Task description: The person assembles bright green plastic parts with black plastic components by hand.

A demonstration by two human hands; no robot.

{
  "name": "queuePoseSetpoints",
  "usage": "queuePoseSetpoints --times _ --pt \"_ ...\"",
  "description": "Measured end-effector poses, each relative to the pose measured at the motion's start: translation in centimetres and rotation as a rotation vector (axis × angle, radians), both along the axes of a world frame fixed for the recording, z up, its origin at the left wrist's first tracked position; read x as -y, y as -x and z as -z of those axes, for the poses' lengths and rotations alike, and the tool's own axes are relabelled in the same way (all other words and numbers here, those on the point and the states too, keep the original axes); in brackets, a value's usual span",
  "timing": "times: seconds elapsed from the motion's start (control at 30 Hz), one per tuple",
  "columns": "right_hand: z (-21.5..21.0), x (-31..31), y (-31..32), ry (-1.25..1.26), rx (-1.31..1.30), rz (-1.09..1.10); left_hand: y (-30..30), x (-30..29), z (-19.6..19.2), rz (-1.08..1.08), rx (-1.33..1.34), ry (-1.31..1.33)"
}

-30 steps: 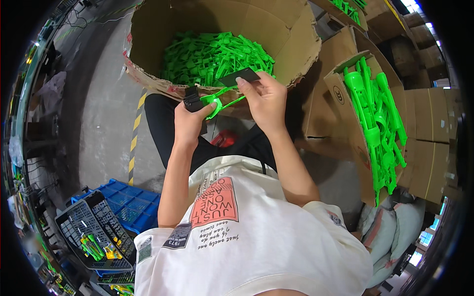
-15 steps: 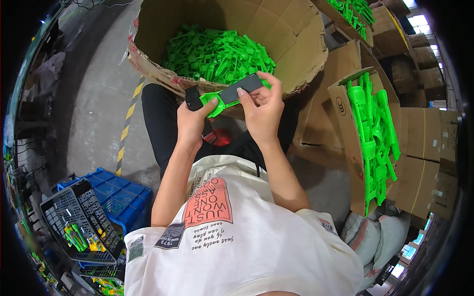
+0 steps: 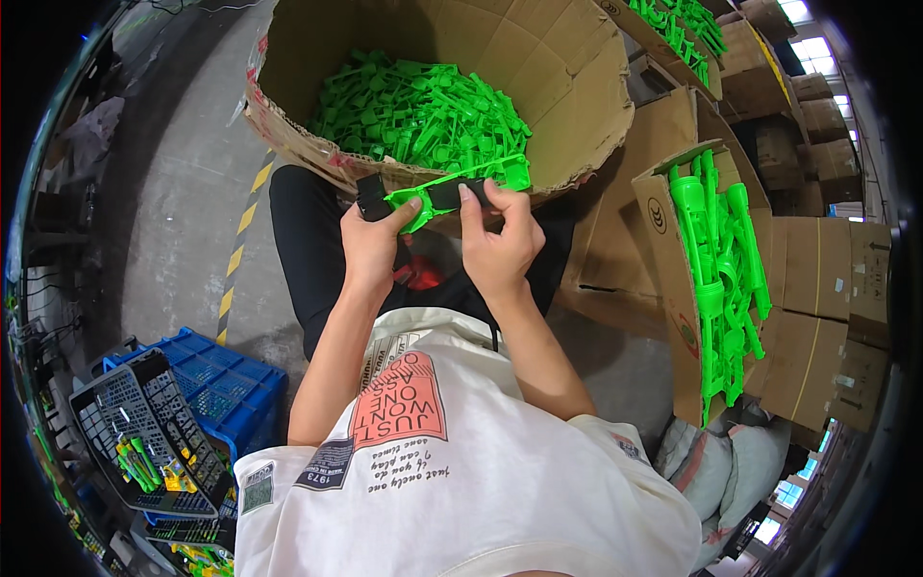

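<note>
Both hands hold one long green plastic part [image 3: 481,180] with a black piece [image 3: 444,195] fitted on it, just in front of a big cardboard box [image 3: 586,96]. My left hand [image 3: 375,240] grips the left end, where a black block [image 3: 371,196] sticks out past the thumb. My right hand [image 3: 498,240] pinches the black piece near the middle, thumb on top. The box is full of loose green plastic parts [image 3: 418,115].
A tilted cardboard box [image 3: 668,279] at right holds larger green moulded pieces [image 3: 721,260]. More cartons [image 3: 827,279] stack behind it. At lower left stand a blue crate [image 3: 226,380] and a black basket [image 3: 139,438] with small green items. Concrete floor with a yellow dashed line [image 3: 240,250] lies to the left.
The green part with its black piece has turned more level and lengthwise between my hands. My right thumb now presses on the black piece. The view has shifted slightly.
</note>
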State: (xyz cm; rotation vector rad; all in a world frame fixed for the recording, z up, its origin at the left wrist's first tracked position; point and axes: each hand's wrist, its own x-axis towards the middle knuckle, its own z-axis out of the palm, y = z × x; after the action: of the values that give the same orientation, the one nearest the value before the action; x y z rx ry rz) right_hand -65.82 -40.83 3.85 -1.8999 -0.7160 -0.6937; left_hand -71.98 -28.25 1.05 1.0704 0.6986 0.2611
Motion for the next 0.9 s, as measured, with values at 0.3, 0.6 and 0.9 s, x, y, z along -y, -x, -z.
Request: queuePoseSetpoints --times 0.3,0.6,0.9 --pt "0.8 -0.2 0.1 -0.018 0.167 -0.011 -0.3 0.5 0.2 -0.051 -0.057 -0.012" --pt "1.4 -0.2 -0.1 0.080 0.056 0.056 -0.7 0.5 0.5 -0.101 -0.053 -0.135" --pt "2.7 0.3 -3.9 0.150 -0.390 0.071 -1.3 0.2 1.7 -0.096 -0.063 -0.233"
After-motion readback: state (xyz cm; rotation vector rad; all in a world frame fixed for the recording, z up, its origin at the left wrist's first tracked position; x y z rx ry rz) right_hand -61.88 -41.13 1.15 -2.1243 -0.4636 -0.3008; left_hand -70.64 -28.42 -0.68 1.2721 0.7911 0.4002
